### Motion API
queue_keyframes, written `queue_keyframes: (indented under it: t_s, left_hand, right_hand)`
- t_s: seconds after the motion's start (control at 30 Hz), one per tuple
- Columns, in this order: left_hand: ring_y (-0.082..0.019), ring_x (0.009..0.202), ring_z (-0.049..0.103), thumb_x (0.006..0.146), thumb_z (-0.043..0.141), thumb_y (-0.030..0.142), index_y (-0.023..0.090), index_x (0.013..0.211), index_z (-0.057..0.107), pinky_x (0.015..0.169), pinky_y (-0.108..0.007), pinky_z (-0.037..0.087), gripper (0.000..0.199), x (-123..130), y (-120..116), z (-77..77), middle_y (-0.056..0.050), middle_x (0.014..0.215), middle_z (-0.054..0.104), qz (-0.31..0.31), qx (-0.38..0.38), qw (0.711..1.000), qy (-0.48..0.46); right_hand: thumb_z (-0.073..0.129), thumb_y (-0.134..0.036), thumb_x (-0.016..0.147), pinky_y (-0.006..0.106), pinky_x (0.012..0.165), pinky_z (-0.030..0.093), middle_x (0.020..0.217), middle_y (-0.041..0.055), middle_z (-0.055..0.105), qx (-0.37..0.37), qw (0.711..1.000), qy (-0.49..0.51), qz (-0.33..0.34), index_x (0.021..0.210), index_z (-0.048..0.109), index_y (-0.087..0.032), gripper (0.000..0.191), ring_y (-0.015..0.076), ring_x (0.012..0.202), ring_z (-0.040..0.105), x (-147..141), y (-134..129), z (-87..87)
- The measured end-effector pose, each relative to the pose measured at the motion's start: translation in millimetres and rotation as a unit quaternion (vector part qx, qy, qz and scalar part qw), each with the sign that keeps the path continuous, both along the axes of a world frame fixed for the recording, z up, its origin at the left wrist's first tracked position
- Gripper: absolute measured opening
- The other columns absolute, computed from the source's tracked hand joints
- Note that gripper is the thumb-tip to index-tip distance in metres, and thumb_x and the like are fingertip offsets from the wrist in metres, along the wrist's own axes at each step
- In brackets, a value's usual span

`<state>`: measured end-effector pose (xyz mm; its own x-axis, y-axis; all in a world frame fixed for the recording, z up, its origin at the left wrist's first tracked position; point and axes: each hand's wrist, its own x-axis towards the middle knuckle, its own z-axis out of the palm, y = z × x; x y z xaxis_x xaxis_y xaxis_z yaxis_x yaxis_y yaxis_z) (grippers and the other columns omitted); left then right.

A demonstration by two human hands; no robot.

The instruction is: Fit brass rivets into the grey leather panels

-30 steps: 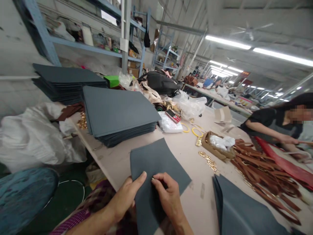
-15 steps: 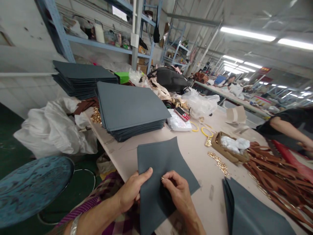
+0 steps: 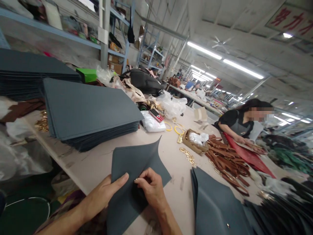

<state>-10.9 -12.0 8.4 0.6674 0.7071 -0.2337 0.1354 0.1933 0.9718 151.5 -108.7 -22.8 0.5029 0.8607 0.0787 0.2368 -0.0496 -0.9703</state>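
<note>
My left hand (image 3: 107, 191) grips the left edge of a dark grey leather-like panel (image 3: 129, 158), with its thumb lying on the top face. The fingers beneath are hidden by the panel. At the panel's middle, my right hand (image 3: 153, 187) pinches a small gold metal fitting (image 3: 135, 180) between thumb and forefinger. Its exact shape is too small to make out. The panel is bent, and its far corner curls up. To the right lies a pile of similar grey panels (image 3: 212, 199), the top one bearing a gold fitting (image 3: 228, 225). Loose gold fittings (image 3: 187, 156) are scattered on the table beyond.
A tall stack of grey panels (image 3: 90, 107) stands at the left, with another stack (image 3: 31, 67) behind it. Past my hands are a red phone (image 3: 156, 115), a cardboard box (image 3: 194, 143) and brown straps (image 3: 227, 160). A co-worker (image 3: 241, 122) handles red material at the right.
The view has swung right, so the table's contents appear further left and the co-worker shows more fully. Both hands keep their holds, and the panel's far corner curls up more.
</note>
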Motion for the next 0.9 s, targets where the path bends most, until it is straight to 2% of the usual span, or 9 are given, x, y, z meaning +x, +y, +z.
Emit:
queue_keyframes:
  t_s: [0.17,0.27,0.33,0.43,0.53,0.6,0.73,0.8,0.9]
  left_hand:
    - [-0.029,0.108,0.064,0.084,0.055,0.052,0.018,0.108,0.071,0.100,-0.036,0.049,0.045,2.5,-4.0,2.1,-0.006,0.106,0.073,-0.046,0.054,0.997,0.022]
    - [-0.027,0.106,0.065,0.091,0.046,0.047,0.022,0.118,0.067,0.100,-0.034,0.049,0.042,4.5,-5.9,-3.8,-0.003,0.114,0.071,-0.100,0.166,0.981,0.031]
    - [-0.025,0.114,0.062,0.091,0.046,0.031,0.025,0.127,0.061,0.105,-0.034,0.045,0.040,7.8,-6.1,-13.4,-0.003,0.127,0.064,-0.149,0.299,0.941,0.050]
    - [-0.025,0.120,0.058,0.075,0.037,0.001,0.021,0.140,0.047,0.104,-0.040,0.047,0.069,14.9,-8.9,-32.0,-0.006,0.145,0.049,-0.214,0.464,0.846,0.153]
    - [-0.026,0.113,0.063,0.065,0.031,-0.008,0.014,0.144,0.040,0.094,-0.042,0.054,0.082,20.5,-16.0,-44.2,-0.012,0.148,0.043,-0.264,0.539,0.757,0.257]
    - [-0.025,0.110,0.064,0.064,0.032,-0.009,0.013,0.144,0.038,0.092,-0.040,0.055,0.084,21.6,-20.2,-46.6,-0.013,0.149,0.040,-0.276,0.565,0.726,0.278]
    - [-0.022,0.117,0.060,0.057,0.035,-0.010,0.018,0.144,0.040,0.095,-0.034,0.053,0.092,19.6,-22.2,-45.9,-0.009,0.152,0.034,-0.289,0.572,0.718,0.271]
    - [-0.023,0.120,0.058,0.055,0.039,-0.009,0.019,0.142,0.043,0.098,-0.034,0.052,0.092,18.4,-21.3,-46.7,-0.008,0.151,0.038,-0.294,0.565,0.726,0.258]
    - [-0.025,0.120,0.058,0.052,0.044,-0.005,0.018,0.141,0.046,0.101,-0.036,0.050,0.092,17.5,-20.3,-51.2,-0.010,0.148,0.044,-0.281,0.554,0.748,0.234]
  right_hand:
    - [0.069,-0.027,0.074,0.021,0.055,0.037,0.059,-0.0058,0.057,-0.002,1.000,-0.015,-0.021,0.068,0.058,-0.018,0.015,0.0090,0.055,0.046,-0.1,-1.1,1.1]
    - [0.068,-0.027,0.076,0.022,0.056,0.039,0.062,-0.0045,0.058,-0.006,0.996,-0.075,-0.047,0.070,0.059,-0.018,0.014,0.0104,0.057,0.048,-1.5,0.1,-1.6]
    - [0.062,-0.026,0.080,0.023,0.057,0.041,0.064,-0.0023,0.061,-0.031,0.986,-0.158,-0.041,0.069,0.060,-0.019,0.014,0.0124,0.059,0.051,-0.2,1.3,-3.1]
    - [0.056,-0.024,0.085,0.024,0.055,0.043,0.063,-0.0007,0.063,-0.083,0.964,-0.253,-0.010,0.063,0.062,-0.019,0.023,0.0140,0.058,0.053,13.2,-1.1,1.0]
    - [0.058,-0.024,0.084,0.024,0.062,0.046,0.073,0.0009,0.068,-0.159,0.932,-0.321,-0.043,0.073,0.068,-0.020,0.016,0.0159,0.066,0.059,51.3,-13.7,17.0]
    - [0.053,-0.024,0.086,0.027,0.075,0.047,0.090,0.0057,0.071,-0.229,0.889,-0.380,-0.111,0.090,0.070,-0.019,0.018,0.0191,0.081,0.063,89.5,-28.1,31.8]
    - [0.044,-0.019,0.089,0.037,0.088,0.044,0.105,0.0194,0.069,-0.361,0.788,-0.444,-0.228,0.104,0.068,-0.012,0.030,0.0277,0.100,0.064,165.8,-58.7,52.8]
    - [0.045,-0.017,0.087,0.038,0.084,0.046,0.100,0.0221,0.070,-0.415,0.751,-0.453,-0.240,0.097,0.070,-0.011,0.028,0.0305,0.098,0.066,190.6,-68.3,53.0]
    - [0.048,-0.013,0.082,0.035,0.079,0.048,0.096,0.0209,0.072,-0.470,0.720,-0.455,-0.229,0.090,0.072,-0.011,0.025,0.0302,0.095,0.069,209.0,-73.6,43.1]
